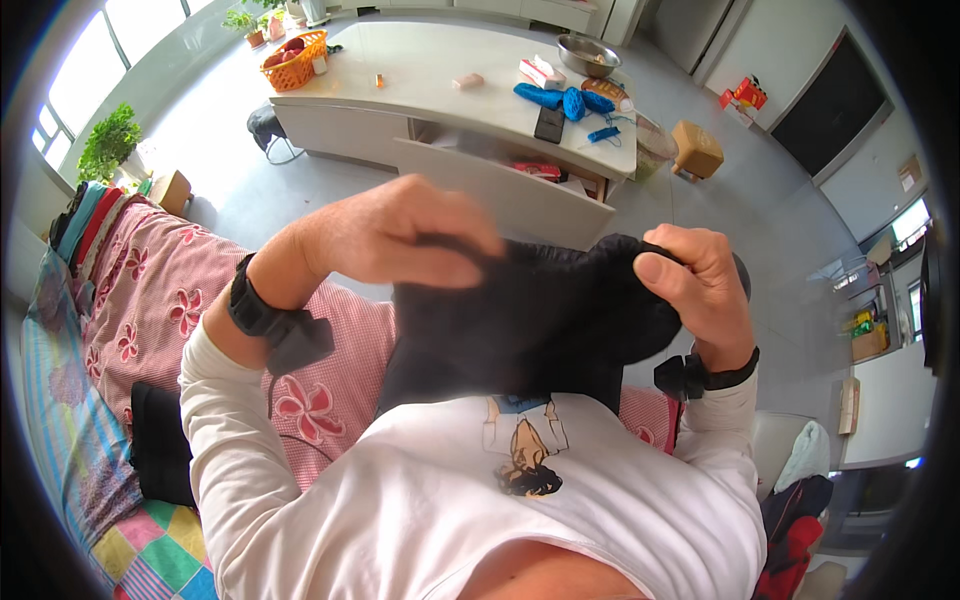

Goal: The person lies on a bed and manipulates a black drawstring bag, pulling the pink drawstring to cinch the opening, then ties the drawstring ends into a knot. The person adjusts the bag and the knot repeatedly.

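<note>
A piece of black cloth (540,315), maybe a garment, hangs spread in front of my chest and over my lap. Its upper right edge is pinched by my right hand (694,281), with the thumb on top. At the upper left of the cloth is my left hand (420,236), blurred, thumb and fingers curved around the edge; whether they grip it does not show clearly. Both wrists wear black bands with small devices. Part of the cloth's lower side blends with dark fabric on my lap.
A white table (420,56) with an open drawer (502,180) stands ahead, bearing blue yarn (574,103), a phone (550,124), a tissue box (541,73), a metal bowl (589,56) and an orange basket (294,64). Folded black cloth (161,442) lies on the pink-covered seat (225,300).
</note>
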Available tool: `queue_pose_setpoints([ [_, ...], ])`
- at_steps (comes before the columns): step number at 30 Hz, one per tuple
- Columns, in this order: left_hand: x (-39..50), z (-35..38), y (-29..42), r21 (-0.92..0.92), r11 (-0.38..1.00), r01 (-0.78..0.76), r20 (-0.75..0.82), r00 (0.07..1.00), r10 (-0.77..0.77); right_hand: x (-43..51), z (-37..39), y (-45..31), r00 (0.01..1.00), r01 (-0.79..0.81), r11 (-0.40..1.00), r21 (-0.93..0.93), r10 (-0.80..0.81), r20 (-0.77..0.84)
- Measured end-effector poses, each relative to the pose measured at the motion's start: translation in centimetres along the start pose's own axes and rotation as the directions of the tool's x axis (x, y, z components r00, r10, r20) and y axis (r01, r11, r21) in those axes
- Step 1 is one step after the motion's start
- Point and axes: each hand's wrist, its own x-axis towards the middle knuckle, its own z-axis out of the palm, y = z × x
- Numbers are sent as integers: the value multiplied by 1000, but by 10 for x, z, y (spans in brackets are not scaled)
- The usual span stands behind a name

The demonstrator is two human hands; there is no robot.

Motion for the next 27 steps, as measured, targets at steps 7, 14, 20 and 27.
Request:
queue_pose_setpoints([
  [7, 35, 56, 27, 249, 961, 120, -170, 982, -79, 9, 30, 3, 999, -5, 999, 44, 3, 41],
  [14, 48, 59, 25, 118, 978, 170, -259, 956, -135, 2, 26, 1, 988, -131, 903, 408, 154, -22],
  [20, 33, 16, 30, 232, 957, -175, -41, 981, 189, -45, 36, -21, 845, 35, 823, 567, 279, -457],
  [27, -6, -10, 27, 379, 919, -108, -44, 990, 135, -55, 24, 1, 701, 320, 889, 328, 11, -713],
])
